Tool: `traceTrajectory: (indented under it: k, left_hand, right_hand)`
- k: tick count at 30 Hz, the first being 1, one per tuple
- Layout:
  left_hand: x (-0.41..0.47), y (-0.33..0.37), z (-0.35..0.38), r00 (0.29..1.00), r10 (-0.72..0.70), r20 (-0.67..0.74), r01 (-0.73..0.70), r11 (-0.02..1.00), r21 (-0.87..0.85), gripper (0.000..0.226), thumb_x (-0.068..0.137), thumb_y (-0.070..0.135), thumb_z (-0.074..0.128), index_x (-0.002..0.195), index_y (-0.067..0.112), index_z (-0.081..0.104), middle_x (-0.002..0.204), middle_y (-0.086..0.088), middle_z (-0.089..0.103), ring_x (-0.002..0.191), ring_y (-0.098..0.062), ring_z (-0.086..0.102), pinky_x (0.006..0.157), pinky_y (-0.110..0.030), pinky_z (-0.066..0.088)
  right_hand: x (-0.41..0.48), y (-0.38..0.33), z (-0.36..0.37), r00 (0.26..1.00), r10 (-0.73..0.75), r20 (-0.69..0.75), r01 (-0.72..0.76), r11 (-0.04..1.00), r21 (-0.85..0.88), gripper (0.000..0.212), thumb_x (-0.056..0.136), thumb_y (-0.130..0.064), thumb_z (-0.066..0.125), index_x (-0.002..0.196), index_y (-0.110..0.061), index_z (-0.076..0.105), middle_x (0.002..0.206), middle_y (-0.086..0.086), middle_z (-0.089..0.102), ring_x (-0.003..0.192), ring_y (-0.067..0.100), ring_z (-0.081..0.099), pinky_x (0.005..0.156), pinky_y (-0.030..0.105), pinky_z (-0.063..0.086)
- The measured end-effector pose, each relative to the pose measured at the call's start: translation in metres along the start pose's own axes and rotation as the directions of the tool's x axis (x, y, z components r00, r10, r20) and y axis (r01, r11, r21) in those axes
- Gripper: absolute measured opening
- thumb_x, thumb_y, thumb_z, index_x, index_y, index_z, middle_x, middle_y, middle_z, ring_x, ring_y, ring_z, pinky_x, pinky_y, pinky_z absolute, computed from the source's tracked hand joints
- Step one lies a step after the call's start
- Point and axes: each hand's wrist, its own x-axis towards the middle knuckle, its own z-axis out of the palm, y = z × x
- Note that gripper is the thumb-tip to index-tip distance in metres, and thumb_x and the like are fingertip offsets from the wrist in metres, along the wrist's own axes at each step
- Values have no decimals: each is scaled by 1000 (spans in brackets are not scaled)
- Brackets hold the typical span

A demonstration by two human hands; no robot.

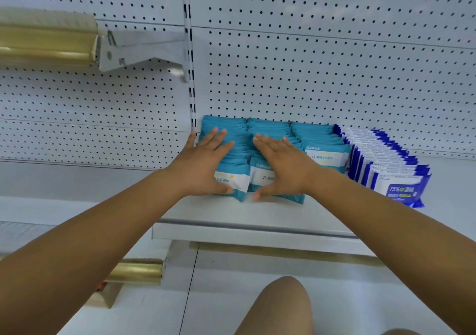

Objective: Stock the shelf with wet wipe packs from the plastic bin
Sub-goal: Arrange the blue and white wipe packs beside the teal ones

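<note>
From the head camera I look down at a flat white metal shelf (231,218). The soft teal wet wipe packs (319,139) stand on it in three rows, side by side. Each row runs from the front of the shelf back to the white wall with little round holes (309,77). The packs stand on edge, one behind the other, packed close. The rows sit at the left end of this shelf, right under both hands.

The left hand (206,162) lies flat on top of the left teal row (239,152). Its fingers are straight and spread apart, and they point at the wall. Its thumb reaches across the front of the first pack in that row. It is not curled round any pack.

The right hand (280,164) lies flat on the middle teal row (270,128) in the same way. Its fingers are straight and a bit spread, and its thumb is down low at the front of that row. The two thumbs point at each other. They are near but do not touch. The third teal row (327,154) is just beside the right hand, and no hand is on it.

Just to the right of the teal rows stands one row of dark blue and white wipe packs (386,159), leaning back a little.

Up on the left I see a shiny gold strip (46,43) on a higher shelf, next to a white metal bracket (139,51). At the bottom is a bare knee (280,306).
</note>
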Motion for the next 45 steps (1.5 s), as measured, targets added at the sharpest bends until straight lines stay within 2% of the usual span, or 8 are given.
traceTrajectory:
  k: [9, 14, 22, 27, 30, 33, 37, 45]
  left_hand:
    - [7, 39, -16, 995, 98, -22, -100, 991, -89, 108, 84, 67, 67, 164, 21, 10, 172, -2, 3, 158, -16, 0, 129, -43, -2]
    - [10, 82, -34, 987, 149, -63, -158, 973, -170, 100, 87, 62, 67, 163, 21, 17, 171, -1, 11, 158, -17, 10, 129, -38, 5]
    - [11, 196, -60, 920, 371, -123, -391, 863, -320, 92, 87, 53, 73, 160, 19, 28, 168, -1, 25, 153, -18, 23, 120, -25, 18]
    - [12, 287, -57, 851, 504, -144, -514, 748, -420, 96, 85, 60, 72, 161, 23, 26, 167, 3, 26, 151, -16, 29, 119, -26, 23]
    - [8, 348, -50, 812, 564, -153, -555, 664, -501, 90, 88, 56, 71, 160, 26, 27, 165, 6, 30, 148, -16, 35, 115, -27, 29]
    - [8, 413, -37, 773, 617, -152, -592, 612, -524, 82, 91, 52, 69, 158, 25, 31, 163, 4, 34, 146, -18, 37, 113, -29, 32]
    - [17, 498, -9, 741, 665, -94, -602, 595, -532, 72, 92, 51, 66, 152, 22, 39, 154, -1, 46, 138, -22, 46, 102, -31, 39]
    - [83, 643, 75, 696, 694, 184, -511, 658, -553, 70, 92, 60, 58, 145, 17, 45, 143, -7, 57, 128, -31, 56, 103, -45, 49]
  right_hand:
    - [-45, 27, -17, 996, 87, 20, -88, 996, 28, 123, 74, -71, 73, 163, -18, 6, 171, 3, 3, 157, 19, 4, 128, 45, 1]
    - [-100, 42, -40, 978, 211, -5, -210, 976, 56, 116, 77, -69, 72, 163, -19, 11, 170, 1, 7, 156, 19, 7, 128, 40, 8]
    - [-246, 68, -71, 846, 527, -76, -515, 846, 135, 111, 76, -66, 76, 161, -21, 19, 167, -2, 24, 154, 20, 18, 122, 32, 20]
    - [-357, 74, -69, 665, 744, -64, -726, 665, 178, 107, 80, -66, 71, 162, -21, 17, 167, -2, 23, 152, 16, 21, 122, 34, 24]
    - [-419, 76, -57, 531, 846, -52, -822, 529, 210, 97, 81, -60, 73, 158, -20, 28, 160, -2, 36, 146, 19, 34, 118, 34, 32]
    - [-478, 82, -40, 410, 908, -80, -877, 417, 238, 77, 83, -54, 76, 144, -19, 44, 134, -8, 52, 125, 14, 50, 94, 22, 39]
    - [-549, 109, -8, 215, 975, 51, -953, 198, 231, 97, 83, -67, 68, 157, -21, 27, 160, 1, 36, 144, 22, 37, 112, 35, 35]
    - [-635, 186, 79, -121, 978, 169, -951, -163, 263, 98, 89, -63, 63, 160, -12, 20, 167, 5, 21, 153, 25, 18, 122, 39, 23]
